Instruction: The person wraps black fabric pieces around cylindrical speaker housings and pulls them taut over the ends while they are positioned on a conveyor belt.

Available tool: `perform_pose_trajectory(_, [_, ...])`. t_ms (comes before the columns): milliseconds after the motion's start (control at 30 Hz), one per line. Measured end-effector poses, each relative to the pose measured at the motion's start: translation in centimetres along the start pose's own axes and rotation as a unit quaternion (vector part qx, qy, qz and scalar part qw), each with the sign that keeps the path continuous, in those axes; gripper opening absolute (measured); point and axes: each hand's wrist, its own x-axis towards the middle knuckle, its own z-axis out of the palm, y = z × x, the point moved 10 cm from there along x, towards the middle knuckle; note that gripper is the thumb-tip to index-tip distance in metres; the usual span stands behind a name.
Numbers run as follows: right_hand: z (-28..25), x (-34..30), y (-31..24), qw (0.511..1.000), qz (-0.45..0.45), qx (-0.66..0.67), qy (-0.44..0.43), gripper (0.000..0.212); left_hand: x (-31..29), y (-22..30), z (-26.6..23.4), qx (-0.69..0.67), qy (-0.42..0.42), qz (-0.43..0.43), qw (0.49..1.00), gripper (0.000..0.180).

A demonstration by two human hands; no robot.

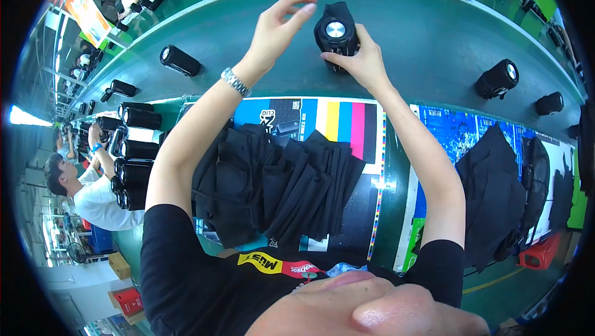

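My right hand (362, 62) is closed on a black cylindrical speaker (325, 37) that stands on the green belt, its round silver end facing up. Fingers and thumb wrap its near right side. Black cloth (338, 10) rises at the speaker's far side; how far down it wraps the body, I cannot tell. To the left of the speaker, and apart from it, my left hand (279, 26) is raised with its fingers stretched and holds nothing. A stack of folded black cloth pieces, seemingly bags (310, 181), lies on printed sheets between my forearms.
Along the belt (248, 82) lie more black speakers, one at left (180, 60) and one at right (498, 79). Several stand grouped (139, 149) beside my left arm. Another black cloth pile (489, 193) lies at right, near a red stool (539, 252). A co-worker (102, 196) sits at left.
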Motion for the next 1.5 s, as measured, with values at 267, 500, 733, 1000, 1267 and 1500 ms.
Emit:
perform_pose_trajectory(267, [-0.4,-0.2,0.6,0.998,0.043,-0.031,-0.025,0.073,5.4,-2.2,5.7,0.138,-0.188,-0.011,0.972,0.031])
perform_pose_trajectory(500, [-0.8,0.0,3.2,0.993,0.082,0.068,-0.04,0.064,5.7,-1.2,7.0,0.142,-0.243,0.021,0.959,0.033])
perform_pose_trajectory(733, [-1.8,1.1,5.2,0.994,0.083,0.046,-0.06,0.064,2.8,6.8,7.4,0.221,-0.175,0.226,0.932,0.024])
perform_pose_trajectory(1000, [-6.9,1.7,6.3,0.951,0.172,0.245,0.074,0.098,3.9,0.4,4.6,-0.19,0.001,-0.037,0.981,0.049])
perform_pose_trajectory(1267, [-2.5,6.3,10.2,0.908,0.26,0.313,0.102,0.072,3.6,-7.5,14.3,-0.425,0.04,-0.222,0.876,0.06])
perform_pose_trajectory(1500, [-2.7,3.7,10.9,0.898,0.245,0.361,0.049,0.058,2.1,-7.8,15.3,-0.436,0.058,-0.122,0.89,0.053])
